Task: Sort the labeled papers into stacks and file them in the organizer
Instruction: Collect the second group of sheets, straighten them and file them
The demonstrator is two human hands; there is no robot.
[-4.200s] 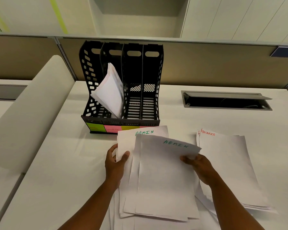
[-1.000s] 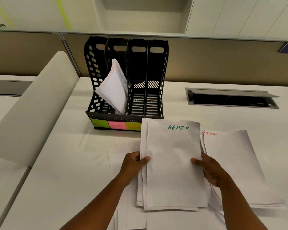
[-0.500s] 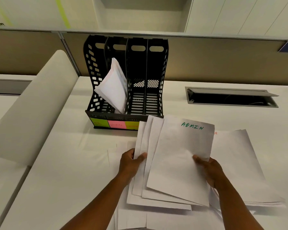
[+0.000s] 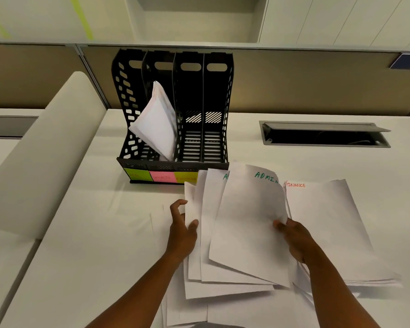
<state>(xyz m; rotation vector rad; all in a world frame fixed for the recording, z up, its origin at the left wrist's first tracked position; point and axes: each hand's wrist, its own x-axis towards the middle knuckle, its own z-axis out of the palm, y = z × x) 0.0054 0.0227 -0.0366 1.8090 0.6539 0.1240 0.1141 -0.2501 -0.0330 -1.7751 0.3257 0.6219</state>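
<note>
Fingers (image 4: 279, 225) of both hands pinching — between them — fanned ADMIN sheets (image 4: 246, 221)

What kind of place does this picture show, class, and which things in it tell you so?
Most likely an office workstation: a black plastic four-slot file organizer on a white desk, a tan cubicle partition behind it, and a grey cable hatch set into the desktop.

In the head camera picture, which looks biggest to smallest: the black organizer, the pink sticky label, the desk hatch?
1. Black organizer.
2. Desk hatch, smaller, though it lies farther back.
3. Pink sticky label, clearly smallest.
</note>
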